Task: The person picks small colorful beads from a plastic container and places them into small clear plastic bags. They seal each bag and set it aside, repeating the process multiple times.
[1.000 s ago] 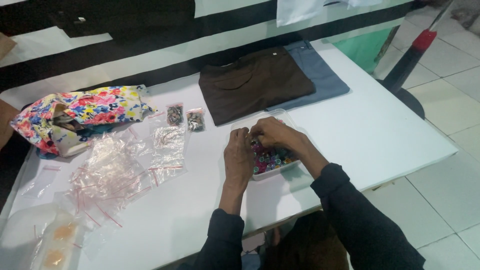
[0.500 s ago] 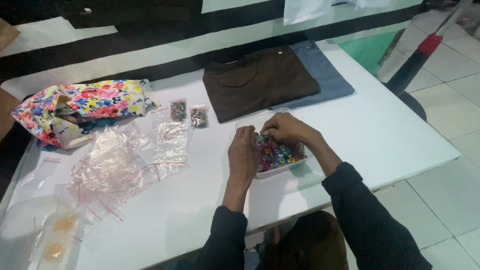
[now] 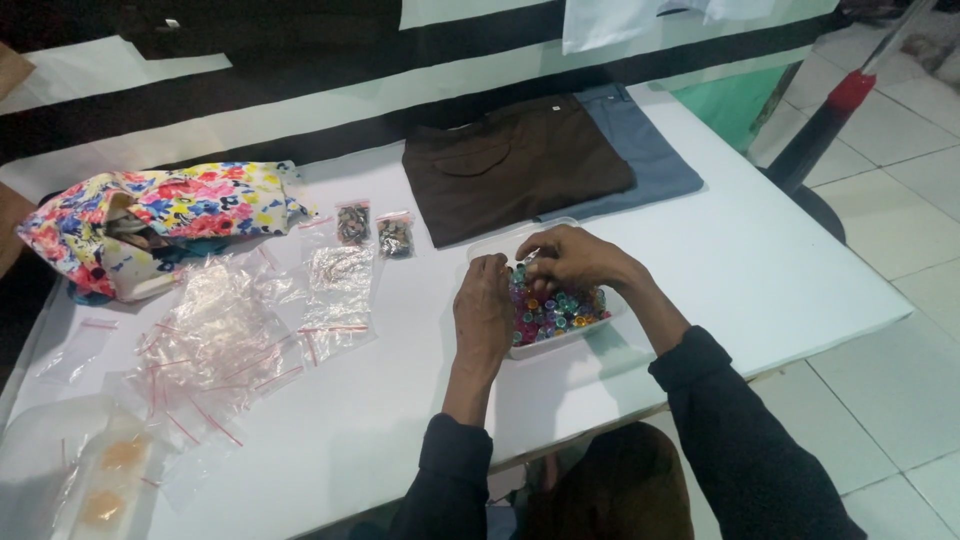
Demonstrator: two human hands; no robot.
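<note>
A shallow white tray (image 3: 560, 343) full of small coloured beads (image 3: 556, 312) sits on the white table (image 3: 760, 270) in front of me. My left hand (image 3: 483, 312) rests at the tray's left edge, fingers curled over the beads. My right hand (image 3: 572, 260) hovers over the tray's far side, fingertips pinched together on something small and clear; I cannot tell what it is. Both hands nearly touch above the beads.
Left of the tray lie a heap of clear zip bags (image 3: 215, 340) and two small filled bags (image 3: 372, 228). A floral cloth bag (image 3: 160, 220) sits far left. Folded brown (image 3: 510, 170) and blue (image 3: 640, 150) garments lie behind the tray.
Both hands stay over the bead tray with only small finger movements. The view has shifted slightly.
</note>
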